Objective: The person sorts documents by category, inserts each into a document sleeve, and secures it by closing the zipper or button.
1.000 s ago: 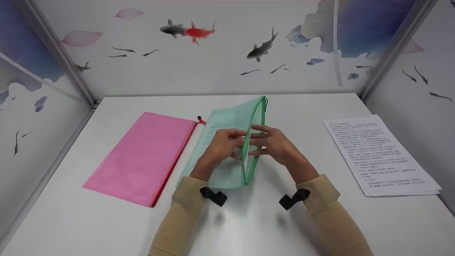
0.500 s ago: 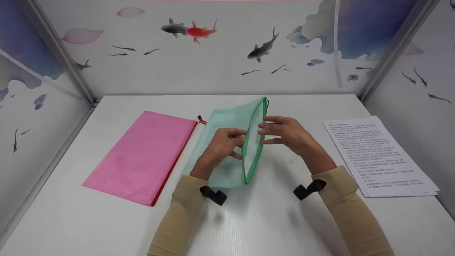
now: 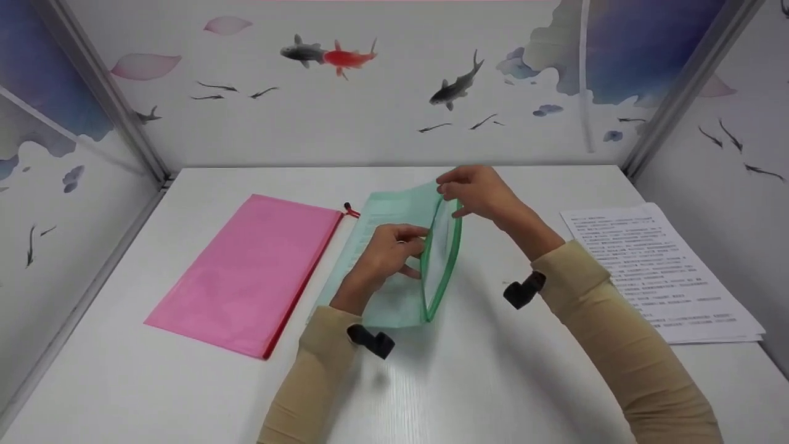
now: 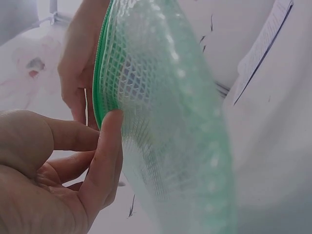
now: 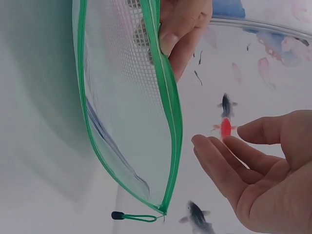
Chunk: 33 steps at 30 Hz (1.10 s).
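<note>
Table [image 3: 468, 382]: white, a fish-painted wall [image 3: 357, 123] behind it.
Green pouch [image 3: 400, 206]: mid-table, mouth gaping rightward, sheets [image 5: 114, 151] visible inside.
Left hand [image 3: 388, 250]: pinches the mouth's left lip near its middle.
Right hand [image 3: 481, 191]: fingers loosely bent, holding nothing, by the mouth's far end; just clear of the pouch in the right-wrist view.
Zip pull [image 5: 139, 217]: hangs from the far corner.
Sides: pink pouch [image 3: 246, 277] left, papers [image 3: 659, 271] right.
Handling: best to hold the lip taut, tuck the sheets clear of the zip teeth, and bring both lips level without creasing.
</note>
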Tool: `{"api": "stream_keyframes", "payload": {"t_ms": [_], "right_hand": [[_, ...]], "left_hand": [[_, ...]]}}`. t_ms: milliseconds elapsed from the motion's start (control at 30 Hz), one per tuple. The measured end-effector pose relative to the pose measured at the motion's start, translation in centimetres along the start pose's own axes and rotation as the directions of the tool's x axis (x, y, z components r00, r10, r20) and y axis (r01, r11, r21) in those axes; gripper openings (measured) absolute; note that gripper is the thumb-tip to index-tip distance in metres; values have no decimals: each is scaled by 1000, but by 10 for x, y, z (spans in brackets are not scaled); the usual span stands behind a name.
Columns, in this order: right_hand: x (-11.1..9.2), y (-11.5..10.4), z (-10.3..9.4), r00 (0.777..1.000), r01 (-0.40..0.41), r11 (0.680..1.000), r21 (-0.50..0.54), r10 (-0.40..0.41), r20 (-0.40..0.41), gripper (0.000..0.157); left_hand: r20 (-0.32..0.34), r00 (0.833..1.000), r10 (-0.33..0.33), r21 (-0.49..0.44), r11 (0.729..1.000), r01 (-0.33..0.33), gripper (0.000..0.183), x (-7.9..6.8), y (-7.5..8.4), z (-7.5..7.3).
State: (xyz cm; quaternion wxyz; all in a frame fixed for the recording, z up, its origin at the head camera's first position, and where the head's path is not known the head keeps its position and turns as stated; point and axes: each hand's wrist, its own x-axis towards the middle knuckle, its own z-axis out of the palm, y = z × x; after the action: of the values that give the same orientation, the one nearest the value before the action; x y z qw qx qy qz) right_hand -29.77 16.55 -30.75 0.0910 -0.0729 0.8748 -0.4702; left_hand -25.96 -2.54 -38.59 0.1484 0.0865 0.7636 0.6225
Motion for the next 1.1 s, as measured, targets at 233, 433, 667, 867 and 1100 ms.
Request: {"api": "stream_keyframes", "payload": {"t_ms": [233,433,667,867,1100], "right_hand": [[22,1,-3,996,78,989,-122,-84,-42,33],[41,10,-9,987,124,978,-166,-139,-84,35],[59,22,-13,970,164,971,-172,-191,-153,38],[73,36,-18,969,159,978,-138,-181,-170,42],[85,54,-25,982,64,994,-93,-79,-172,52]], "left_hand": [[-6,1000,17,-6,1000,-17,33,-1,1,-2],[-6,1000,6,-4,1000,-6,32,-1,2,0],[-4,1000,8,-2,1000,-8,32,-2,1,0],[7,1000,16,-14,1000,-16,34,-4,2,0],[16,1000,24,-38,999,-23,34,-1,0,2]]}}
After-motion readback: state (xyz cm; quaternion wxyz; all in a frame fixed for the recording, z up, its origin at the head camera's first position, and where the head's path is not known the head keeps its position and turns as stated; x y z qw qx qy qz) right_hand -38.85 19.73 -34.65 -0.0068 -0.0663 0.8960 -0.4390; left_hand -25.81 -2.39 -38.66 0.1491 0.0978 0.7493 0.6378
